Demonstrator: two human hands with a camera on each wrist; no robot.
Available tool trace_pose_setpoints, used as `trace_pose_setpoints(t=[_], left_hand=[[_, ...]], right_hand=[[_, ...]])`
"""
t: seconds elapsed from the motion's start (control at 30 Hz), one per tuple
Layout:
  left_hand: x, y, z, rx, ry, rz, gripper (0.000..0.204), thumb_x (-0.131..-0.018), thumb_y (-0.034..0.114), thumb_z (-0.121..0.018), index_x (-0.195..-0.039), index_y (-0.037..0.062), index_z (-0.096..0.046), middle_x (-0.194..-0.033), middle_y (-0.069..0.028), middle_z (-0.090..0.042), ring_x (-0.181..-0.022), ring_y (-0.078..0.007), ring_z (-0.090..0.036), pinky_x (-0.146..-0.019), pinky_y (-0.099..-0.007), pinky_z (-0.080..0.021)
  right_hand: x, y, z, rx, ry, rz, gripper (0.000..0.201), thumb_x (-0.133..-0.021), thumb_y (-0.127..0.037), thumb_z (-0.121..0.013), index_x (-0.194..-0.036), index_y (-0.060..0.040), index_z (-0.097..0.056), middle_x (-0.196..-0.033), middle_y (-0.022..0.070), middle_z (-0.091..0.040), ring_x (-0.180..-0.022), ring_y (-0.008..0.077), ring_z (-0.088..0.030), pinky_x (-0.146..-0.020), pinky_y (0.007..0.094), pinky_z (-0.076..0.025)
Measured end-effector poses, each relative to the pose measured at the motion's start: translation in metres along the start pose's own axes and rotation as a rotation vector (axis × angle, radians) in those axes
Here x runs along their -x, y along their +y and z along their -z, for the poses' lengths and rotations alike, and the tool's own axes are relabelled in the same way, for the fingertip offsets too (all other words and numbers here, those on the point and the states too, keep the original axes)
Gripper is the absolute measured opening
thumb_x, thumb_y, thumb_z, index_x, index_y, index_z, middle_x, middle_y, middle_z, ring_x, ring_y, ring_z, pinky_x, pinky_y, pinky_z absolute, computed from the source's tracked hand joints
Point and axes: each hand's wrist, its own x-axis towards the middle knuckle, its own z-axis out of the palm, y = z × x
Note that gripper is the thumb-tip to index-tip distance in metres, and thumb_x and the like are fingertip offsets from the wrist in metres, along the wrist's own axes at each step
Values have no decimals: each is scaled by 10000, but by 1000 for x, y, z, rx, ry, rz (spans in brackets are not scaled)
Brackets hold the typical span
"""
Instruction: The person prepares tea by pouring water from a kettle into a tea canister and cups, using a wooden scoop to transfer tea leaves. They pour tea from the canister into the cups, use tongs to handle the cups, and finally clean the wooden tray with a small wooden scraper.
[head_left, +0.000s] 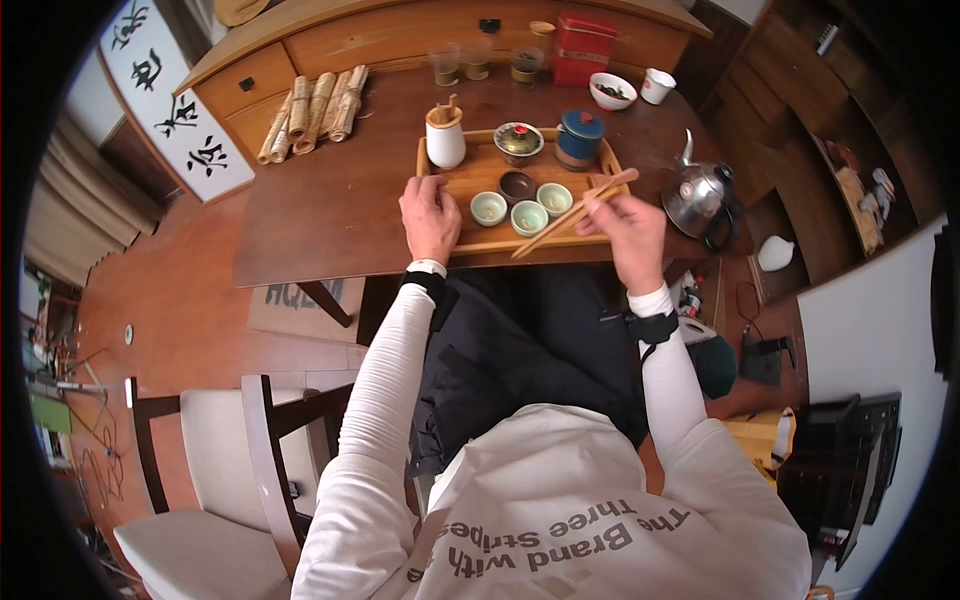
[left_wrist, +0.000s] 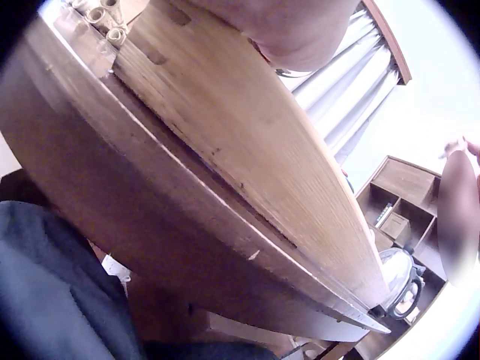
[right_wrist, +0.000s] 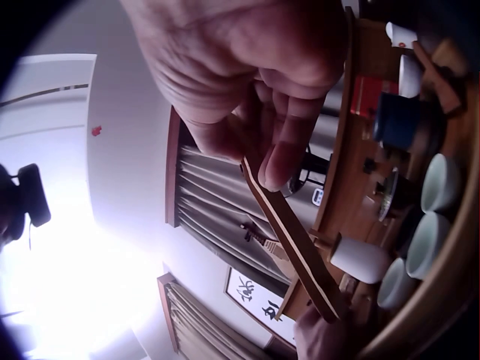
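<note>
In the head view my right hand [head_left: 632, 232] pinches wooden tea tongs [head_left: 550, 232] over the front right of a wooden tea tray [head_left: 480, 246]. The two slim arms of the tongs slant down to the left, and in the right wrist view their strips [right_wrist: 296, 244] lie close together below the thumb. Pale green cups [head_left: 529, 218], three in all, stand near the tongs' tips, beside a small dark brown bowl [head_left: 517, 186]. My left hand [head_left: 430, 218] rests at the tray's front left corner, its fingertips hidden from above.
Behind the cups stand a white tool holder [head_left: 446, 140], a lidded bowl [head_left: 518, 143] and a blue canister [head_left: 579, 139]. A steel kettle [head_left: 700, 197] is right of the tray. Bamboo scrolls [head_left: 315, 115], a red box [head_left: 584, 50] and a bowl of leaves [head_left: 612, 92] lie farther back.
</note>
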Motion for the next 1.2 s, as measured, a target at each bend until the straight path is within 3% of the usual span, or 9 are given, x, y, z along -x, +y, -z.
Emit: trace_pose_setpoints(t=[0.17,0.33,0.37,0.43,0.67,0.9,0.93,1.1,1.2], left_hand=[[17,17,15,268,-93,42,140,-980,91,-583,-1075,16,-651,-1056,-192,-663,-977,-404,-634,-851,-463,-505],[73,115,96,691,-872,270,434,-1021,243,-641,-1345,-33,-555,-1093,-164,-683,-964,-200,-660,-858,-317,-527],[94,121,94,727,-749,166,361,-1036,227,-618,-1293,-24,-580,-921,-124,-657,-818,-181,-638,-759,-310,-525],[118,119,97,773,-866,274,278,-1070,231,-560,-1195,-14,-601,-772,-91,-590,-723,-154,-589,-681,-318,-499],[130,107,120,978,-709,535,299,-1121,269,-444,-1019,19,-573,-711,-17,-545,-571,-88,-467,-514,-261,-379],[129,92,110,960,-645,690,341,-1127,291,-427,-1026,12,-593,-716,1,-567,-559,-86,-521,-516,-241,-423],[127,94,106,886,-643,694,300,-1115,238,-445,-1002,-8,-575,-673,-65,-591,-541,-167,-586,-512,-315,-464],[124,100,88,793,-735,677,227,-1075,176,-521,-1025,-29,-606,-714,-128,-625,-603,-255,-634,-575,-361,-498],[119,94,75,674,-571,412,125,-984,78,-642,-927,-24,-687,-821,-159,-640,-728,-318,-643,-682,-388,-515]], right_hand=[[44,-12,7,37,-1,-54,186,-977,-97,-701,-975,89,-718,-805,110,-734,-718,136,-714,-678,252,-577],[61,-28,-2,68,49,-50,177,-980,-72,-671,-1002,99,-713,-821,120,-719,-693,160,-704,-648,280,-588],[66,-29,-9,23,46,-83,177,-979,-72,-672,-1008,97,-714,-811,115,-715,-679,155,-696,-641,279,-585],[73,-29,-23,-40,-1,-147,178,-967,-75,-701,-1034,90,-713,-805,85,-708,-678,119,-673,-662,250,-569],[99,-8,-92,125,-186,-201,276,-945,-99,-747,-1178,46,-715,-935,41,-729,-820,43,-639,-721,214,-533],[91,10,-123,-116,-98,-322,404,-933,-27,-731,-1310,57,-614,-946,81,-749,-726,52,-653,-551,211,-537],[90,16,-118,-66,-129,-359,384,-934,-26,-729,-1294,56,-623,-963,90,-748,-730,62,-663,-560,216,-548],[76,47,-92,-28,-170,-295,314,-967,-47,-696,-1262,46,-642,-1009,101,-740,-733,86,-689,-581,225,-559],[50,35,-58,-19,-143,-341,301,-1037,-146,-621,-1275,36,-642,-994,88,-737,-691,88,-686,-534,196,-504]])
